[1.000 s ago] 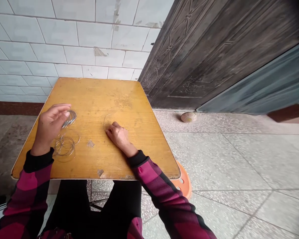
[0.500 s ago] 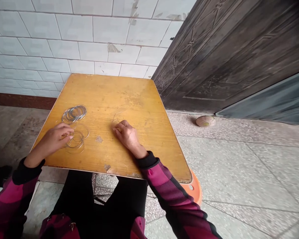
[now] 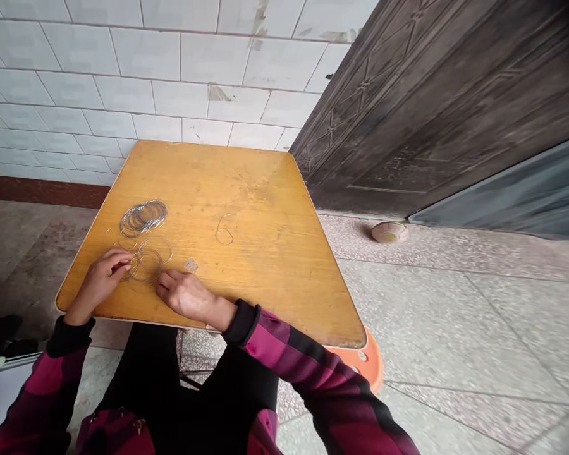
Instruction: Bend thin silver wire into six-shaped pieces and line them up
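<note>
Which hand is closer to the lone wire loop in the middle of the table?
Right. The right hand lies nearer the person and left of the wire loop; the left hand is farther left, touching the loose rings.

The worn yellow-brown wooden surface (image 3: 246, 189) lies under the fingers (image 3: 165, 287) and runs well beyond them to a rounded far edge. A small patch of chipped varnish (image 3: 190, 265) sits just beside them, on their far side. Past the far edge stands a wall of white glazed tiles (image 3: 146, 57), some flaking, with a dark red-brown skirting strip (image 3: 38, 191) at its foot. Well to the right of the fingers rises a dark carved wooden door (image 3: 431, 107); a round pale stone-like lump (image 3: 389, 232) lies at its base on the speckled grey terrazzo floor (image 3: 455, 328). An orange round plastic stool (image 3: 367, 363) shows under the surface's near right corner.
</note>
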A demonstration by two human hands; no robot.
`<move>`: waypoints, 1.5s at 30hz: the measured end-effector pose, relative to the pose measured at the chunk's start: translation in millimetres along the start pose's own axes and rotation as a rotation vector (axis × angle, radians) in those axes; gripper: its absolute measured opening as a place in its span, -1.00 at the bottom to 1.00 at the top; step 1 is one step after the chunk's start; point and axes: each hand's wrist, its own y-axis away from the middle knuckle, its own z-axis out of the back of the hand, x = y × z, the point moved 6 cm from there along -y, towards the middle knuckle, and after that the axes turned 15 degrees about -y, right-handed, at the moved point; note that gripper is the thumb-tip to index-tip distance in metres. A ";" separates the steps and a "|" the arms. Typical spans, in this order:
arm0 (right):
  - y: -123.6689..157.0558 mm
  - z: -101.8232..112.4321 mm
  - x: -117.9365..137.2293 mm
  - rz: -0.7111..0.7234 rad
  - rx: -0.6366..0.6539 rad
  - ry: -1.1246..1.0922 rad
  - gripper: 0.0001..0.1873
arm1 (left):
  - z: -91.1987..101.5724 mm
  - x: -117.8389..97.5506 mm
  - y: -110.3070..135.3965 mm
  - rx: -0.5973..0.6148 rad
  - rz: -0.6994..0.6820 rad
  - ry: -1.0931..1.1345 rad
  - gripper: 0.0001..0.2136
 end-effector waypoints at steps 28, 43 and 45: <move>11.1 39.6 -36.7 -0.131 -0.266 -0.425 -0.73 | 23.2 -33.5 3.9 -0.031 -0.136 0.065 -0.74; 12.5 14.0 -72.6 -0.550 -0.736 -1.858 -0.57 | 7.7 -50.6 2.4 -0.107 -0.235 0.132 -0.84; 11.6 13.2 -70.7 -0.551 -0.712 -1.893 -0.59 | 8.2 -52.8 2.8 -0.095 -0.220 0.124 -0.81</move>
